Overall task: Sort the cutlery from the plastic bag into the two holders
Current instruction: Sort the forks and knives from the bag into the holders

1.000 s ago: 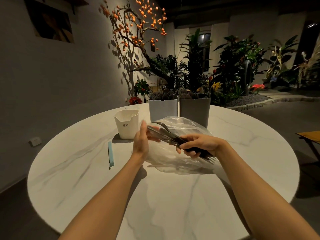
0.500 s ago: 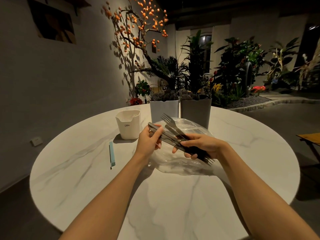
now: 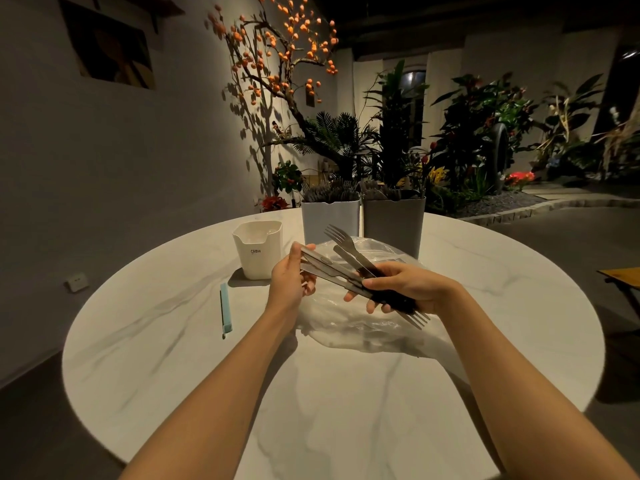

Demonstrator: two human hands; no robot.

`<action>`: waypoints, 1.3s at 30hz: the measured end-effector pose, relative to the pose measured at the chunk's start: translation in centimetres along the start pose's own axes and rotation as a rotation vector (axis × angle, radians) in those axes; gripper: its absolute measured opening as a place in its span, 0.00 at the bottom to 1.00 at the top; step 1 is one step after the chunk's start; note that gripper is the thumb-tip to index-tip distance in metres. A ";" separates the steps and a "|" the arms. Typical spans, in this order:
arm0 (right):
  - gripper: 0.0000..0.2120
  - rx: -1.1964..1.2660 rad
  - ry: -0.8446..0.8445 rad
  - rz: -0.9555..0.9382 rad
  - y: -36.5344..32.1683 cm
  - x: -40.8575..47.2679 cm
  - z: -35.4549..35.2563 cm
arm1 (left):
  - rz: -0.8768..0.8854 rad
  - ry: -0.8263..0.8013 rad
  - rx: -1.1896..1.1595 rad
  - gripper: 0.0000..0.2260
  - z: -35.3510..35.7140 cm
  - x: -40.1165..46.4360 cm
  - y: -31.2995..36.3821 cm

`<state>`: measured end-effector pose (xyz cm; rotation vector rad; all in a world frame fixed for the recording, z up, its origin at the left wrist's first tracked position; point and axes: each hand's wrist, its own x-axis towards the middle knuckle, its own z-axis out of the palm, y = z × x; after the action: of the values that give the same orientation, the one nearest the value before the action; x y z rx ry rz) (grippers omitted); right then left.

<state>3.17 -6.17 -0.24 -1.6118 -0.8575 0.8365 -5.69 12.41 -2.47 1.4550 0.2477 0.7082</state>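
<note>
Fingers of the right hand (image 3: 408, 289) curl round a bundle of cutlery (image 3: 349, 268), gripping its dark handles, while the left hand (image 3: 291, 278) pinches the tips of the metal blades that slant up toward ten o'clock, one fork (image 3: 337, 235) sticking out above them. Under both hands the crumpled plastic bag (image 3: 363, 323) lies on the round marble table (image 3: 346, 410). At twelve o'clock from the bag stand the white holder (image 3: 329, 220) and the grey holder (image 3: 394, 223), touching side by side and already holding cutlery, with a small cream cup (image 3: 258, 251) at ten o'clock and a pale blue clip (image 3: 225, 311) lying at nine o'clock.
</note>
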 end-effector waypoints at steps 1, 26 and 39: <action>0.15 0.007 0.009 0.003 0.0 0.0 -0.1 | -0.006 0.031 -0.008 0.20 -0.1 0.1 0.0; 0.09 0.033 0.227 0.009 0.5 0.5 0.9 | -0.119 0.014 -0.186 0.14 0.2 -0.3 0.6; 0.10 -0.059 0.125 -0.046 0.1 0.6 1.2 | -0.253 -0.156 -0.496 0.11 0.4 -0.6 1.1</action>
<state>2.41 -5.09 -0.56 -1.6715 -0.8333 0.6764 -6.29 11.69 -1.56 0.9762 0.1197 0.4078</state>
